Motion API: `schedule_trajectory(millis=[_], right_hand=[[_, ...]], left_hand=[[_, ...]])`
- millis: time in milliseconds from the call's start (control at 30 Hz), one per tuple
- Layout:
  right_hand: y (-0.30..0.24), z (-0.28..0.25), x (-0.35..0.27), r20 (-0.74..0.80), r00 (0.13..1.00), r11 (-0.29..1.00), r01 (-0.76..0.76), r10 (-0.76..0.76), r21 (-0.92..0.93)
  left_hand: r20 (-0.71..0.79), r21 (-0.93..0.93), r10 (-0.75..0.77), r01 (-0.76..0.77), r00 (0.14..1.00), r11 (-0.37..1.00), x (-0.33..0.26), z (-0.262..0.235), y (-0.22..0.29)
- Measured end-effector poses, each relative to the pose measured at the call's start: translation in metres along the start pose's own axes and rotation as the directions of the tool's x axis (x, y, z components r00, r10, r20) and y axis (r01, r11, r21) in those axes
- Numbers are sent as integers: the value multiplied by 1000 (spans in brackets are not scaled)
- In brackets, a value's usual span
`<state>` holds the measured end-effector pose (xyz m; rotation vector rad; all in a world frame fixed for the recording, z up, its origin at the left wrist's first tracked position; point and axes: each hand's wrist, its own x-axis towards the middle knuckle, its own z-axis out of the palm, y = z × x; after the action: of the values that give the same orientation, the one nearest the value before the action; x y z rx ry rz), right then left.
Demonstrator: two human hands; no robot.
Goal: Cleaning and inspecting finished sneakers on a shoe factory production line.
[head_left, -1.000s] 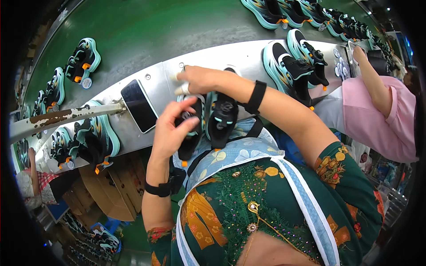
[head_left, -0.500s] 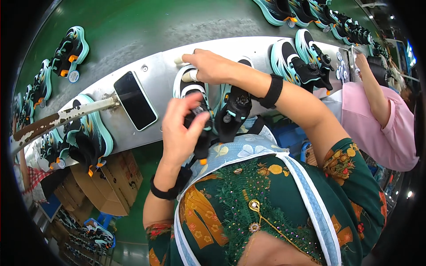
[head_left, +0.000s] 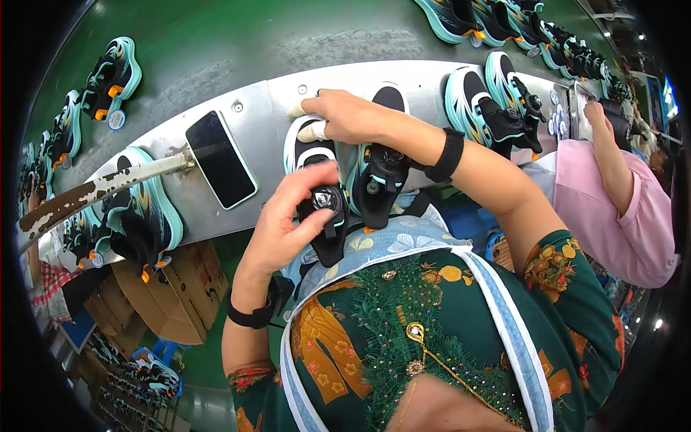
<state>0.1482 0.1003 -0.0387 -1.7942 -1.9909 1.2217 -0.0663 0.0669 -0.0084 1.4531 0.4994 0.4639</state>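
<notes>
A black, white and mint sneaker (head_left: pixel 315 153) stands toe-away at the metal bench edge. At its toe, my right hand (head_left: pixel 342 117) grips it, pale covers on the thumb and a finger. My left hand (head_left: pixel 277 227) is curled over the instep, thumb and forefinger on either side of the round black dial (head_left: pixel 326 199). The other fingers of that hand are partly hidden. Beside this shoe, on the right, stands a second sneaker (head_left: pixel 374 189) with a similar dial; my right forearm passes over its front part.
A phone (head_left: pixel 222 160) lies left of the sneakers, by a chipped metal bar (head_left: pixel 108 183). More sneakers (head_left: pixel 475 104) stand along the bench (head_left: pixel 345 75) and on the green surface beyond (head_left: pixel 237 43). At right a co-worker in pink (head_left: pixel 594 205) works. Cardboard boxes (head_left: pixel 162 306) stand below left.
My left hand has moved slightly down and left, and its thumb and forefinger now flank the dial in plain sight. My right hand stays at the toe. The sneaker's heel tab has shifted a little.
</notes>
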Motion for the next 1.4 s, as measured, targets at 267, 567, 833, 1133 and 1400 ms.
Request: schedule_trajectory(millis=[267, 567, 833, 1133, 1400], right_hand=[[0, 3, -1, -16, 1000, 999, 13, -12, 46], [4, 2, 1, -39, 999, 999, -17, 18, 46], [4, 5, 3, -37, 999, 998, -32, 34, 48], [1, 0, 4, -47, 998, 999, 45, -45, 6], [-71, 2, -70, 52, 954, 952, 289, -295, 100]], left_hand=[[74, 129, 63, -72, 995, 989, -2, -11, -11], [-326, 413, 55, 90, 944, 906, -7, 7, -9], [108, 70, -25, 17, 994, 997, 11, -30, -16], [234, 133, -9, -23, 972, 991, 11, -31, -17], [-219, 223, -33, 83, 975, 971, -40, 16, -41]])
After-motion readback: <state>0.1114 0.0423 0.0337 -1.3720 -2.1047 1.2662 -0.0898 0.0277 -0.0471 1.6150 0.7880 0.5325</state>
